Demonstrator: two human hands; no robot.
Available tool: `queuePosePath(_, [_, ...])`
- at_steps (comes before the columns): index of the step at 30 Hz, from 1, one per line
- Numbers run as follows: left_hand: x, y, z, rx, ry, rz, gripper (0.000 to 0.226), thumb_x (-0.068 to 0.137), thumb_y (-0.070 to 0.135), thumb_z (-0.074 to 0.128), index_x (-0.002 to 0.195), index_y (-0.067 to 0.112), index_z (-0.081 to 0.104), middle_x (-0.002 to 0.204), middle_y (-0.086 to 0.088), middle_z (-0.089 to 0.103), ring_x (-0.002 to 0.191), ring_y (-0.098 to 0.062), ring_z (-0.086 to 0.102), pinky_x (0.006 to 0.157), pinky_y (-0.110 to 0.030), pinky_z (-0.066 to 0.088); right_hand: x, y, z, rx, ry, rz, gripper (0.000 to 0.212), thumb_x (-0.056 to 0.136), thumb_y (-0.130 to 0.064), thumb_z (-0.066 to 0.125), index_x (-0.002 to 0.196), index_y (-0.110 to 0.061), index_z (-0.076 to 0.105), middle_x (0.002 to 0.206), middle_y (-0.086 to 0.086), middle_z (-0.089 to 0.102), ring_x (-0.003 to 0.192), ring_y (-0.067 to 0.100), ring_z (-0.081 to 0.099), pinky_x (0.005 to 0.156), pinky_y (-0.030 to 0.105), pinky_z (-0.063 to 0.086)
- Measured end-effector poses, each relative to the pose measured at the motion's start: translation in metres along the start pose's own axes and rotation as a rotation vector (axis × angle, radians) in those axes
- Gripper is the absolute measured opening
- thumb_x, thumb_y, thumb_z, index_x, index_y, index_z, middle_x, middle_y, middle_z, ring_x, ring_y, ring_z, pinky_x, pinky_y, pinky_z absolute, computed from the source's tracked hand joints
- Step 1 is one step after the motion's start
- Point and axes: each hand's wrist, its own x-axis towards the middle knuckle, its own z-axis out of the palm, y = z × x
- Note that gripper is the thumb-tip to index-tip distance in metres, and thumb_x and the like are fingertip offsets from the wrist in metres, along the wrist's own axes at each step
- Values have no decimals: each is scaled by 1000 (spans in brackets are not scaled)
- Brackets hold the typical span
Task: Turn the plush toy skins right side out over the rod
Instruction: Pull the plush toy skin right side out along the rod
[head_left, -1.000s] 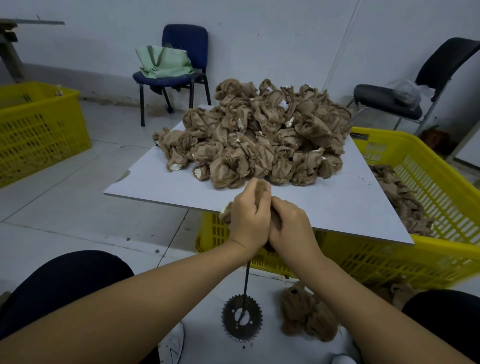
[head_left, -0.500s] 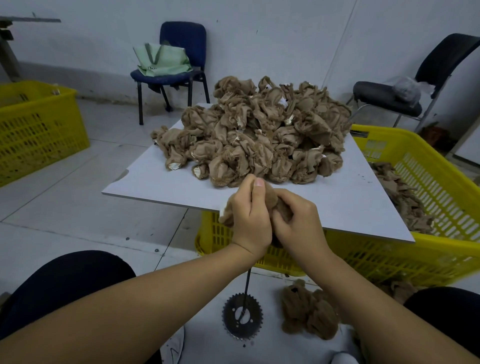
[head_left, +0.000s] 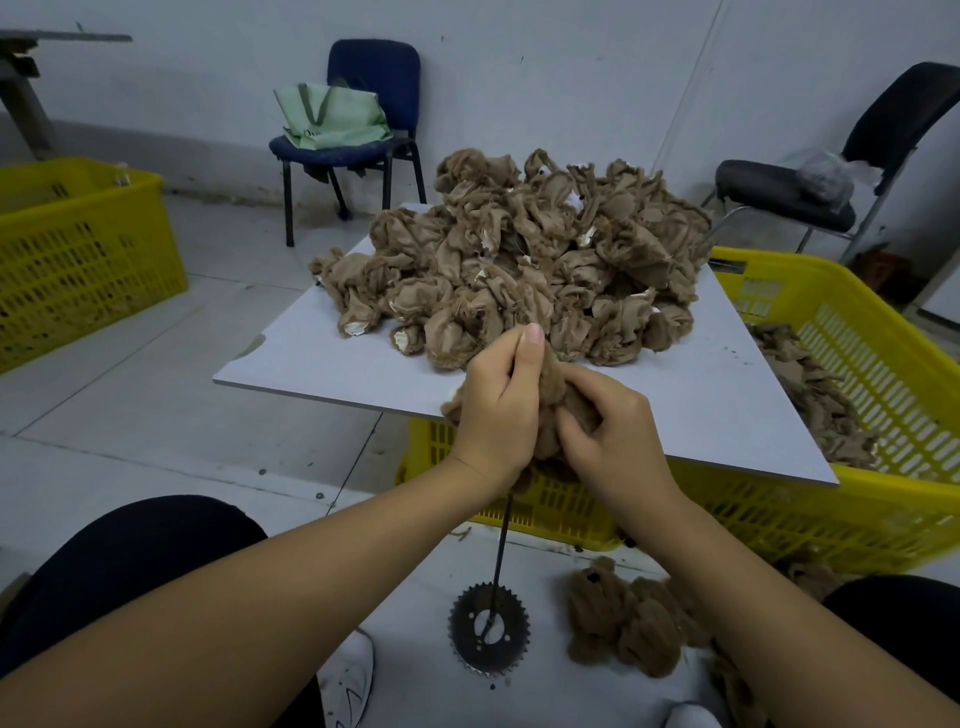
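Skin bunched on top of the rod, both hands on it

Plush skin sits between the two hands, just in front of the near edge of the worktop, gathered round the upper end of the rod. That rod is the axis to watch: it runs almost straight down from the hands to a toothed gear base on the floor, so any pull has to go downward along it. Left hand has its grip curled round the left side of the fabric, one fingertip poking up above the bundle. Right hand pinches the right side, fingers bent into the cloth. Both are equally close, flanking the rod top, which is hidden inside the fabric. My read: the skin is partway through being turned, and how far I cannot tell.

Behind the hands, a big pile of skins covers the far half of the white board. It rests on a yellow crate holding more brown pieces. Finished furry toys lie on the floor beside the gear. Another yellow crate stands left, a blue chair with a green bag by the wall, a black chair to the right
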Motion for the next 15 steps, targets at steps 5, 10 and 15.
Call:
queuePosePath(5, [2,10,-12,203,-129,103,38,100,34,49,65,31,34,58,11,36,55,-6,34,53,-28,31,1,-3,-8,-13,1,-76,31,87,-4,55,114,-14,67,100,-8,66,90,9,60,78,27,48])
queuePosePath(10, [1,16,-23,254,-258,41,38,98,33,51,65,32,33,61,11,35,59,-7,34,57,-28,32,1,-2,-8,10,-7,-93,30,89,-1,57,113,-13,68,103,-6,68,93,13,60,79,36,51])
queuePosePath(15, [16,34,-45,334,-615,-12,24,96,28,49,75,17,45,73,9,43,67,-4,40,63,-21,36,1,1,-10,77,-50,-53,27,93,-4,60,117,-14,68,108,-5,70,102,15,63,84,42,53])
